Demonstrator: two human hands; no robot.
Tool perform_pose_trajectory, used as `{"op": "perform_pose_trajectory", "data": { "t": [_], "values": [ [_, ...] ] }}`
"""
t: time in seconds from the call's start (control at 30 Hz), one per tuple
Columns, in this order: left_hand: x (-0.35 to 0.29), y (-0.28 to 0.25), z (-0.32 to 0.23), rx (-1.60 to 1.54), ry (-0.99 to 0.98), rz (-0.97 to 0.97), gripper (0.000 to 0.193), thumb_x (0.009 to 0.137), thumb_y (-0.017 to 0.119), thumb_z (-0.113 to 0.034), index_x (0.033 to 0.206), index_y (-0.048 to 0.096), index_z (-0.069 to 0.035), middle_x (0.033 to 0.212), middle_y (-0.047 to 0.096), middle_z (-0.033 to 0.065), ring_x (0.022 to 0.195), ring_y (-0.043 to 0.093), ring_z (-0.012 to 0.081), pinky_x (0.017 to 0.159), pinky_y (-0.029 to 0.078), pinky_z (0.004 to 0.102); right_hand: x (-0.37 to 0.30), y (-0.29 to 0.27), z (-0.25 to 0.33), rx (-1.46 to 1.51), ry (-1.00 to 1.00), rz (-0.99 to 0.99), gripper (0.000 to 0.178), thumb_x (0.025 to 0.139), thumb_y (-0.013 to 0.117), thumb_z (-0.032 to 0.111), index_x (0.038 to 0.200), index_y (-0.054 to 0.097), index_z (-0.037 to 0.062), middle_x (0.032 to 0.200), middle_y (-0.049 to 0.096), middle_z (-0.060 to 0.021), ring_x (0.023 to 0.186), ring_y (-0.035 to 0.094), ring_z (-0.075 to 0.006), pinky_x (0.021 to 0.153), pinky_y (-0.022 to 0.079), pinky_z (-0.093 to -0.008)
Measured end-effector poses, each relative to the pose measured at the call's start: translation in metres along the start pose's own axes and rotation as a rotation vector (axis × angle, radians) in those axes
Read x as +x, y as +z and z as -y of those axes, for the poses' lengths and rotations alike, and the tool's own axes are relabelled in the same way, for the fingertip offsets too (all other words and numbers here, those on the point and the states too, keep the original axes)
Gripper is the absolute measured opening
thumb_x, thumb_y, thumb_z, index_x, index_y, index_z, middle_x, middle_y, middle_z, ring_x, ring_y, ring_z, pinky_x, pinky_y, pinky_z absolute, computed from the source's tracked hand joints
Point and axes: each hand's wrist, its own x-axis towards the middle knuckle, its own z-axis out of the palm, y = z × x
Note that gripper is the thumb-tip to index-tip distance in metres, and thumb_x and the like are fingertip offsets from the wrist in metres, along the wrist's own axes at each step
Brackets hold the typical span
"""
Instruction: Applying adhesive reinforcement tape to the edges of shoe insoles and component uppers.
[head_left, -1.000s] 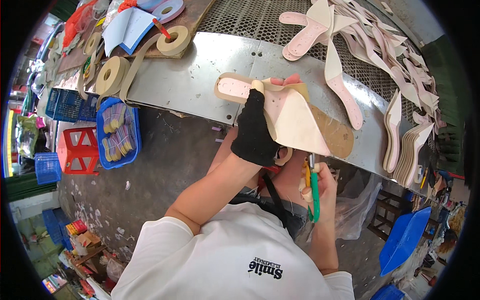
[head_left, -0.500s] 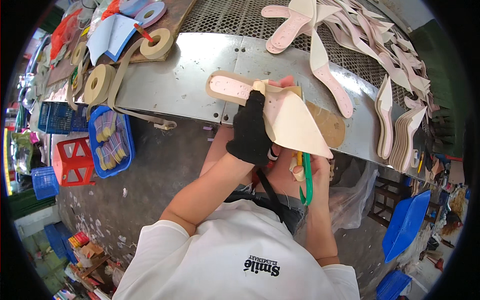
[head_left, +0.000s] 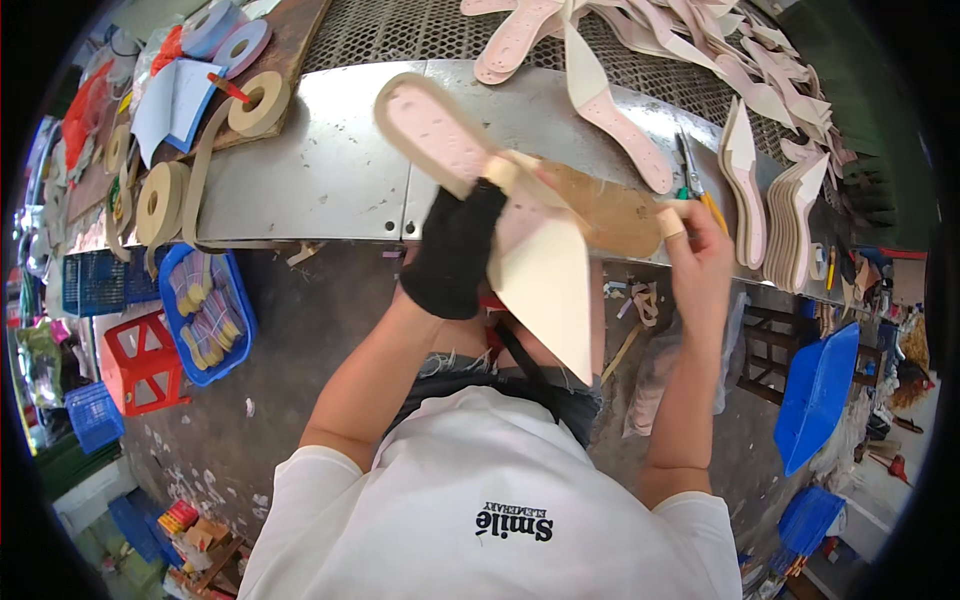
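The metal tabletop (head_left: 325,160) looks glossy, the pink-and-cream insole (head_left: 548,290) smooth, the black cloth glove (head_left: 450,260) matt.

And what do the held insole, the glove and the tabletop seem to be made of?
Insole: perhaps synthetic leather, smooth and matt; blur leaves this open. Glove: probably fabric, dull black without shine. Tabletop: likely sheet metal, silvery with reflections.
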Motion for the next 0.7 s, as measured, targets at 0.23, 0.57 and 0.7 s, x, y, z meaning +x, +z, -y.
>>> {"op": "perform_pose_trajectory", "data": {
  "t": [0.23,0.57,0.7],
  "values": [
    [-0.007,0.020,-0.003,0.025,-0.037,-0.055,0.026,0.092,0.056,-0.028,0.100,0.061,-0.003,0.089,0.062,0.0039,0.080,0.059,0.0116,0.071,0.048,0.0267,0.000,0.045,0.066,0.668,0.441,0.534,0.018,0.090,0.059,0.017,0.079,0.063,0.0024,0.062,0.052,0.0048,0.058,0.049,-0.0036,0.051,0.037,-0.0202],
    [0.006,0.009,0.001,0.658,0.330,-0.118,0.030,0.093,0.055,-0.029,0.098,0.060,0.001,0.078,0.066,0.0133,0.072,0.065,0.0275,0.063,0.048,0.0361,0.009,0.060,0.047,0.330,-0.050,0.368,0.021,0.082,0.066,0.013,0.070,0.055,0.0005,0.053,0.050,-0.0027,0.049,0.047,-0.0060,0.045,0.033,-0.0272],
    [-0.001,0.010,-0.004,0.904,0.330,-0.083,0.029,0.093,0.053,-0.029,0.096,0.059,-0.001,0.073,0.062,0.0185,0.071,0.062,0.0354,0.061,0.046,0.0406,0.015,0.054,0.052,-0.075,-0.430,0.306,0.022,0.081,0.068,0.015,0.071,0.055,0.0008,0.052,0.046,-0.0042,0.046,0.040,-0.0069,0.044,0.033,-0.0269]
  ]
}}
